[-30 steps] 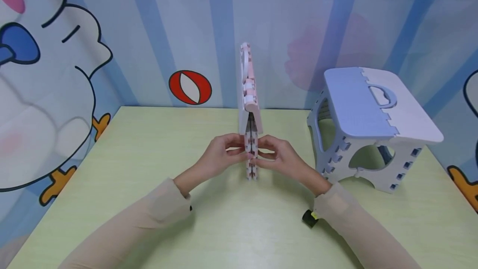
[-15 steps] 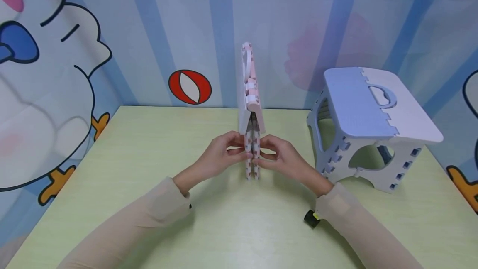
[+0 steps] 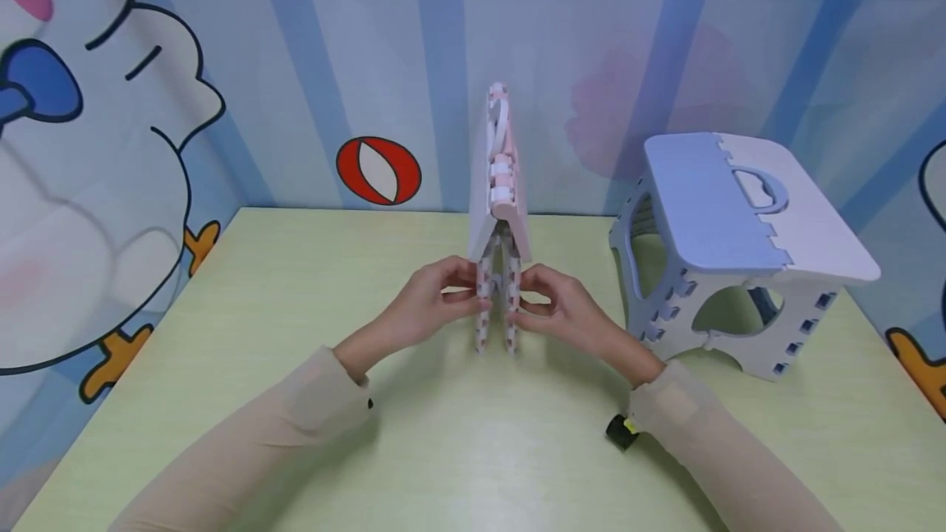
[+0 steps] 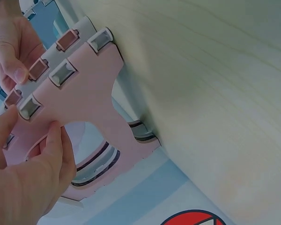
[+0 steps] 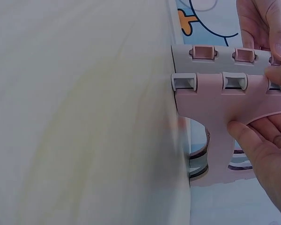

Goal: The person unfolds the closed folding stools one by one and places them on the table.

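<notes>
A pink and white folding stool (image 3: 505,208) stands partly unfolded on the table, its narrow end toward me. Its two leg panels spread apart at the bottom, with a gap between them. On the left, my left hand (image 3: 436,300) grips the edge of one leg panel, fingers reaching through its cutout. My right hand (image 3: 563,308) grips the opposite panel the same way. The left wrist view shows the pink leg panel (image 4: 91,89) with its white hinge clips, the thumb on its edge. In the right wrist view the other pink panel (image 5: 210,101) lies between thumb and fingers.
An unfolded blue and white folding stool (image 3: 727,220) stands at the right, close to my right forearm. A striped, cartoon-printed backdrop (image 3: 369,64) rises behind the pale green table (image 3: 473,450). A small black device (image 3: 621,432) hangs at the right cuff.
My hands have drawn apart, pulling the stool's two leg panels away from each other. The gap between the panels has widened, and the folded top halves have spread slightly.
</notes>
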Demonstrator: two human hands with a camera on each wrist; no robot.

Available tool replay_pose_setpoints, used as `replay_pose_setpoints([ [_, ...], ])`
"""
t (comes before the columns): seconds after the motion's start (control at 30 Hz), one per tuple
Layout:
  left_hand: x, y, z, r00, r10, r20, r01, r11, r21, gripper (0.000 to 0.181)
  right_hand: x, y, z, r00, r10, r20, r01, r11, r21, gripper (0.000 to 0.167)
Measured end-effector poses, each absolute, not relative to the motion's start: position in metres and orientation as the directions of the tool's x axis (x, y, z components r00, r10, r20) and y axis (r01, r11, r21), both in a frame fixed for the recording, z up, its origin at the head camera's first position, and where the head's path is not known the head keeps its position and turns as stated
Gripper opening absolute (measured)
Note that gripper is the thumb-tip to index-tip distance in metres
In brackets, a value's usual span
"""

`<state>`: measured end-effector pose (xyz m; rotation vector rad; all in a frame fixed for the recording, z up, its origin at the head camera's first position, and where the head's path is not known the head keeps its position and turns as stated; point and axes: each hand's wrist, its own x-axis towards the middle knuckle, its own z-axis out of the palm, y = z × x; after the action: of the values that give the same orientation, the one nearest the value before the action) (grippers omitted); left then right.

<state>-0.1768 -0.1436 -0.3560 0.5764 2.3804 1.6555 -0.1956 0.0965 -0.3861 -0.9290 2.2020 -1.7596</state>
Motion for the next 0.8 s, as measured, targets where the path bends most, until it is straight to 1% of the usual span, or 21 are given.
replay_pose_setpoints([
  [0.37,-0.175,-0.151,-0.354,-0.903,0.422,0.077,0.225,0.312,0.923,0.039,-0.195,0.097,-0.387,-0.784,-0.563,0.262,-0.361,0.071,-0.930,0.035],
  [0.53,-0.175,-0.155,-0.353,-0.905,0.420,0.064,0.213,0.319,0.923,0.039,-0.195,0.097,-0.388,-0.780,-0.569,0.262,-0.351,0.050,-0.935,0.036],
  [0.8,-0.174,-0.163,-0.353,-0.910,0.413,0.045,0.197,0.333,0.922,0.040,-0.195,0.099,-0.389,-0.762,-0.582,0.285,-0.391,0.062,-0.918,0.037],
])
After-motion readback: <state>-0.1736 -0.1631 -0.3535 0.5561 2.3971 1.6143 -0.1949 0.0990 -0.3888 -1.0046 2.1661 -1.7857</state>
